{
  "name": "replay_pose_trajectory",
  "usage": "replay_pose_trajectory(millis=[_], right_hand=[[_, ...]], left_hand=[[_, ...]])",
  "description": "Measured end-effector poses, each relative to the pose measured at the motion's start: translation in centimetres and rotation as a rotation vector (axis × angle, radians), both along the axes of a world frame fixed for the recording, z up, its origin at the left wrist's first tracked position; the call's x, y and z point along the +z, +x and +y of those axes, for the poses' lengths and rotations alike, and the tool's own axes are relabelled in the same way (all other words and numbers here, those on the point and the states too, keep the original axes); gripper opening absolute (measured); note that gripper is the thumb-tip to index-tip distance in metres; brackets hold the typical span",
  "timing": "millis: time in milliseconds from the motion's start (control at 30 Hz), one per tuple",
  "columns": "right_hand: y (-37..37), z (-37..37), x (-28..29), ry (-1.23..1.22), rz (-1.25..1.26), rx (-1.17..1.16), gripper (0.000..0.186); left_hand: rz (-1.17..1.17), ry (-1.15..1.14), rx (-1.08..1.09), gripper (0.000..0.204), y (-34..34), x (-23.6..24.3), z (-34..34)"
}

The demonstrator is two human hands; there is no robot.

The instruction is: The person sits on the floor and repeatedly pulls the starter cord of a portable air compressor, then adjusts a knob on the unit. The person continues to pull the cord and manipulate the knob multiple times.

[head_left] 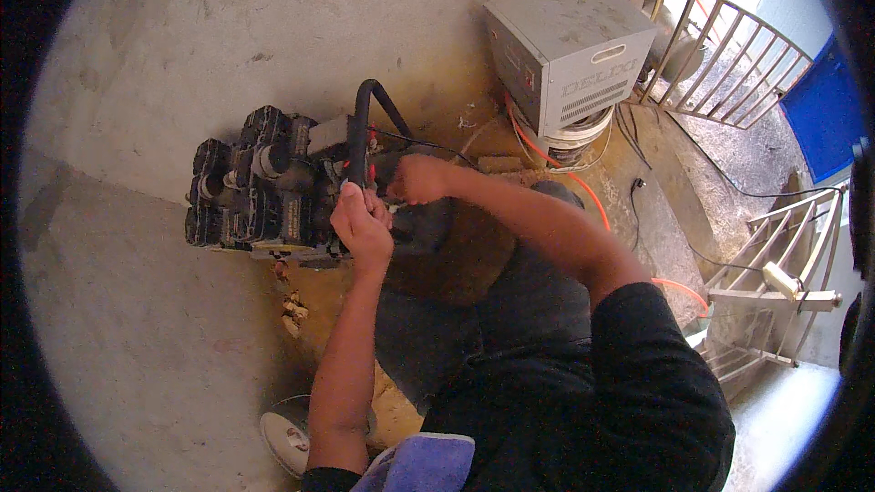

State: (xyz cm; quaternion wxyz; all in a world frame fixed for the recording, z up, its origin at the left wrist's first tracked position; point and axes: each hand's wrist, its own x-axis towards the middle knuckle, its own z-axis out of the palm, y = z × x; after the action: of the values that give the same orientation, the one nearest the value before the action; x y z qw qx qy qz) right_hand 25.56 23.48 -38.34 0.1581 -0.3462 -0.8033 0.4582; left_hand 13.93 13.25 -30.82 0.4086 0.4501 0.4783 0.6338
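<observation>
Head view: black handle (358, 138) rises from gripping left hand (363, 226); right hand (421, 179), hold unclear.

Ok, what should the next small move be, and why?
Probably steady the black machine by its bent handle with the left hand: that hand wraps the handle's lower end, while the right hand is close beside it, its exact contact unclear.

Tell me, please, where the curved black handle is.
In the head view, the handle is left of centre, above the left hand, at the right end of the blocky black machine.
</observation>
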Motion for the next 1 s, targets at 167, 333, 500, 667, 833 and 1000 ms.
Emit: replay_pose_trajectory(millis=[167,333,500,667,833,1000], right_hand=[[0.2,-2.8,0.4,0.97,-0.248,-0.139,0.021],[-0.2,-3.3,-0.9,0.955,-0.094,-0.333,0.025],[0.5,-0.7,0.3,0.014,-0.004,-0.012,0.027],[0.2,2.6,-3.3,-0.22,0.176,0.25,0.027],[0.5,-3.1,1.2,0.821,-0.273,-0.136,0.023],[0.5,-3.7,-0.5,0.878,-0.139,-0.267,0.023]], left_hand=[[0.026,-0.012,0.009,0.046,-0.2,-0.1,0.0],[0.017,-0.011,0.004,0.047,0.1,0.0,0.1],[0.02,-0.017,0.006,0.049,-0.5,-0.2,0.1],[0.04,-0.001,0.002,0.05,0.5,0.1,0.4],[0.068,-0.007,0.016,0.05,-0.6,-0.4,0.1],[0.045,-0.034,0.049,0.048,0.4,0.3,0.0]])
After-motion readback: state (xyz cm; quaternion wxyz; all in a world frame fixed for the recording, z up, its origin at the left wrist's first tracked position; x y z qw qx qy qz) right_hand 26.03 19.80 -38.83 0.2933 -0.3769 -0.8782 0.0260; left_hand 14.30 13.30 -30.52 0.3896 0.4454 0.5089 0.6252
